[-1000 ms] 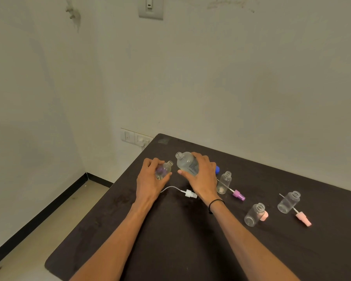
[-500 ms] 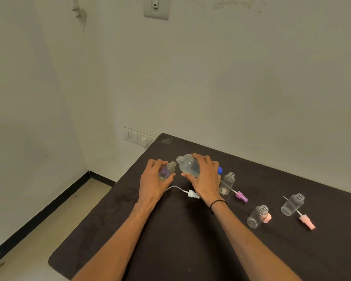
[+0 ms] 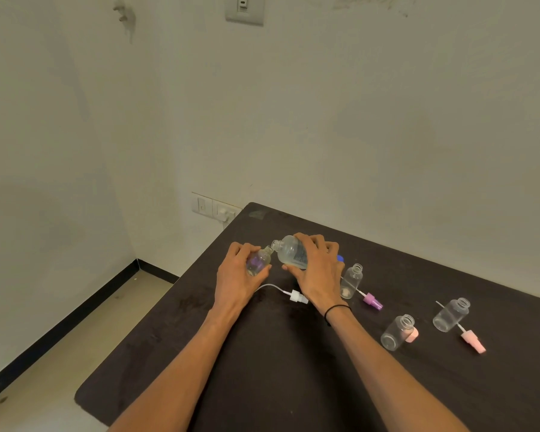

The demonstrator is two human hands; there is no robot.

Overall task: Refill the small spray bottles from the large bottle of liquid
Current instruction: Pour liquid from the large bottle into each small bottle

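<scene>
Clear plastic: the big bottle [image 3: 290, 252] is gripped by the right hand [image 3: 317, 272], fingers curled over its body and thumb under it.
Small bottle: a vial [image 3: 258, 260] with a purple tint inside is held by the left hand [image 3: 236, 275], fingers wrapped round its lower half, mouth up and tipped a little to the right.
Key relation: the big bottle's long axis is laid nearly level, neck pointing left and slightly far; its open mouth sits just above and beside the vial's mouth, the two rims about touching. Whether liquid is passing cannot be told.
Liquid: a shallow pool is seen lying along the big bottle's lower side.
Nearer hand: each bottle is already held, so no reach is needed; the pour is judged to depend on a further tilt by the right hand while the vial is kept steady.
Risk: the mouths are narrow, so a spill onto the table [image 3: 262, 369] is likely if the rims drift apart.
Waiting: three open vials [image 3: 351, 280] [image 3: 398, 332] [image 3: 451, 314] stand to the right, well apart from the hands, caps lying beside them.
White sprayer [image 3: 296, 297]: left lying on the table between the wrists, its tube curving left.
Progress: judged early, the three right-hand vials appearing empty.
</scene>
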